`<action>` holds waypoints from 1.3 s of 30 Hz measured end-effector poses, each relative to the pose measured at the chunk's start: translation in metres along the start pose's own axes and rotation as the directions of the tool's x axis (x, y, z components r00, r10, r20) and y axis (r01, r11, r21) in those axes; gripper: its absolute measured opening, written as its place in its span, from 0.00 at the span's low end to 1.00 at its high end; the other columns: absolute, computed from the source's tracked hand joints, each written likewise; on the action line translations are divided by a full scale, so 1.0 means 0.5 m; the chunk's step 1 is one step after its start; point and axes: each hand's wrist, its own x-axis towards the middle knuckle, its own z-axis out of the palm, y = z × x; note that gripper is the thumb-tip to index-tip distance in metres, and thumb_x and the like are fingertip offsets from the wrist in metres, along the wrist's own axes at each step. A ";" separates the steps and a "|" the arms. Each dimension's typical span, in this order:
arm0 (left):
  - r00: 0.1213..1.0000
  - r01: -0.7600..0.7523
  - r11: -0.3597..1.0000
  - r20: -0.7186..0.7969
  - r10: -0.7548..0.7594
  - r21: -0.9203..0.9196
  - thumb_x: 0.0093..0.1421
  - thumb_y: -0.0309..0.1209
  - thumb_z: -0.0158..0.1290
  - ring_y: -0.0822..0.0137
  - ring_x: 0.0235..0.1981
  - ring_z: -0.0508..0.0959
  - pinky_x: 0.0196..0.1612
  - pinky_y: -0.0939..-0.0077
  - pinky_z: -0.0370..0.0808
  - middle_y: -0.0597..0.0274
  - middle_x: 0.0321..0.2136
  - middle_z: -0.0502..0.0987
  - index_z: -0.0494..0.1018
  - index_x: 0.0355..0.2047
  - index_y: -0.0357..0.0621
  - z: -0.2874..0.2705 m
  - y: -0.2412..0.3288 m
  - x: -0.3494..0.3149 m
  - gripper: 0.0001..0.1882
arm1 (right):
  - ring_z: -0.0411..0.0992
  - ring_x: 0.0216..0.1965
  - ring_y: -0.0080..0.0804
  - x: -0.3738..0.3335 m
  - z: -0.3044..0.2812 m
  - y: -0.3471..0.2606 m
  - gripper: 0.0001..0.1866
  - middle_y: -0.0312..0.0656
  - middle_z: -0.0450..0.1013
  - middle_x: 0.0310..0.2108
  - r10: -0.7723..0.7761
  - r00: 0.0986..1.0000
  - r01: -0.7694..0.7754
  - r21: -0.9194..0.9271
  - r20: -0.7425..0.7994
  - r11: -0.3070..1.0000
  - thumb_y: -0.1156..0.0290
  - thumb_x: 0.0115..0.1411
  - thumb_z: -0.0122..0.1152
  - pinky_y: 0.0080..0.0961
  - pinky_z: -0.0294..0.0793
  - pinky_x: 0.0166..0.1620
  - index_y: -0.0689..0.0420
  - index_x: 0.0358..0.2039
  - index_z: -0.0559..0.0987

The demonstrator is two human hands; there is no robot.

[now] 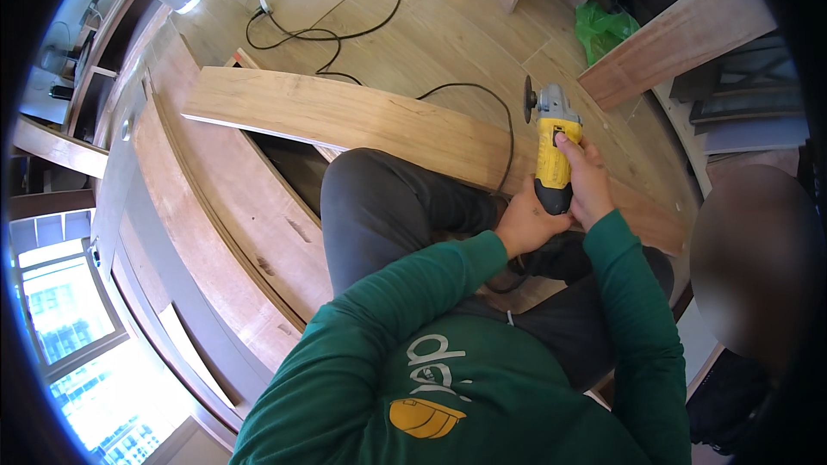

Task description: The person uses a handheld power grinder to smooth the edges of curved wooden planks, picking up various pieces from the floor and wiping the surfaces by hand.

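We saw both hands closed on one tool, the yellow-and-black angle grinder (554, 142), which stood out in front of the seated person, over the right part of a long light-wood plank (345, 116). The right hand (589, 176) was wrapped around the body with its thumb forward by what looked like the switch, presumably so that the tool could be controlled without a change of grip. The left hand (527, 222) was curled at the black tail end; its fingertips were hidden from us, but we took it to be bearing weight and steadying the rear. The grey head pointed away, and the thin dark disc (528, 99) sat on its left side, which we judged kept the edge clear of fingers and knees. The plank ran across in front of the bent legs (388, 207), its left end over reddish boards (215, 198). A black cord (508, 129) crossed the plank toward the tool's tail, where the left hand hid its end; more of it lay looped on the wood-look floor (457, 43). As for writing, pale lettering showed on the green sweatshirt (508, 379), upside down to us and partly creased, above a yellow hard-hat print (426, 418). Any label on the tool was too small to read.
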 end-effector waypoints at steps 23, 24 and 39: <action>0.997 0.075 0.997 0.004 -0.076 0.002 0.46 0.38 0.70 0.56 0.44 0.80 0.47 0.68 0.77 0.40 0.41 0.78 0.59 0.51 0.24 -0.038 -0.032 0.033 0.42 | 0.75 0.33 0.29 0.073 0.050 0.050 0.32 0.48 0.73 0.36 -0.021 0.986 -0.031 -0.308 -0.164 0.951 0.46 0.61 0.67 0.28 0.78 0.35 0.66 0.41 0.67; 0.997 0.080 0.997 0.007 -0.080 -0.008 0.46 0.38 0.70 0.56 0.44 0.80 0.47 0.68 0.77 0.40 0.41 0.78 0.59 0.51 0.24 -0.037 -0.037 0.035 0.42 | 0.75 0.33 0.29 0.073 0.052 0.049 0.33 0.48 0.73 0.36 -0.022 0.987 -0.028 -0.302 -0.161 0.953 0.45 0.61 0.67 0.28 0.78 0.35 0.66 0.40 0.67; 0.988 -0.097 0.992 -0.128 0.086 -0.085 0.48 0.36 0.71 0.60 0.45 0.79 0.50 0.68 0.76 0.47 0.44 0.76 0.60 0.55 0.28 -0.037 -0.036 0.024 0.41 | 0.77 0.37 0.27 0.059 0.033 0.017 0.26 0.40 0.77 0.37 0.214 0.937 -0.223 0.001 0.278 0.975 0.54 0.61 0.70 0.25 0.78 0.42 0.62 0.46 0.75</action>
